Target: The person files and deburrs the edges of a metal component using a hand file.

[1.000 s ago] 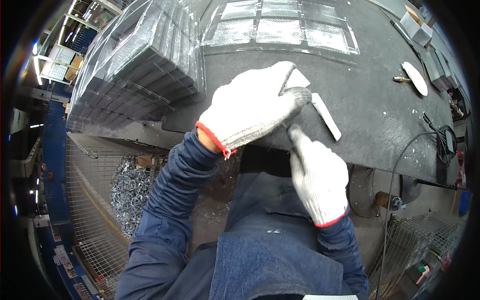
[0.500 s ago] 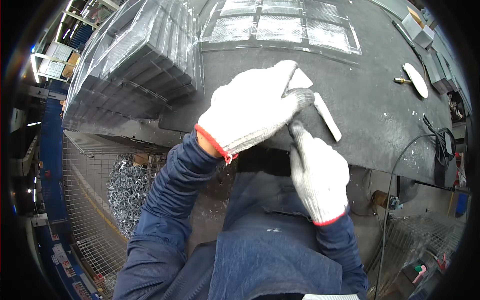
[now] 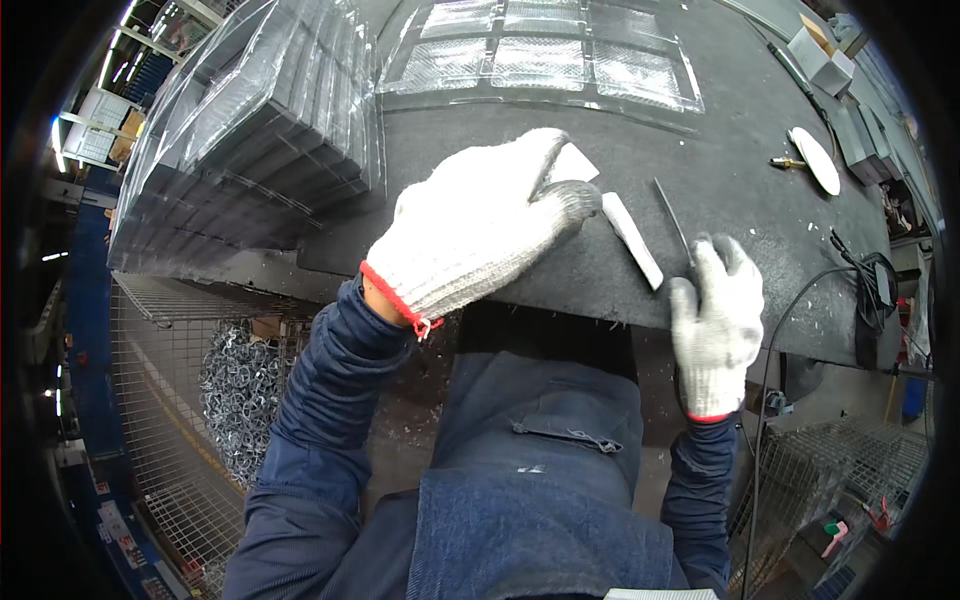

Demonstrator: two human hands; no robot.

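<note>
My left hand (image 3: 480,225), in a white knit glove with grey fingertips and a red cuff, is closed on a flat white piece (image 3: 575,163). Only a corner of that piece shows past the fingers. Just right of it a narrow white strip (image 3: 632,242) lies on the dark tabletop. My right hand (image 3: 718,320), gloved the same way, is near the table's front edge, its fingers bent round the near end of a thin dark rod-like tool (image 3: 673,218). That tool points away from me; its gripped end is hidden.
A stack of grey frame-like panels (image 3: 240,150) rises at the left. A grid panel (image 3: 540,62) lies at the far side. To the right are a white oval disc with a brass fitting (image 3: 815,163) and a coiled black cable (image 3: 875,290). A wire basket (image 3: 165,370) of metal parts stands below left.
My right hand has moved away from the left hand, to the right, and the thin dark tool now shows at its fingers. My left hand keeps its hold on the white piece.
</note>
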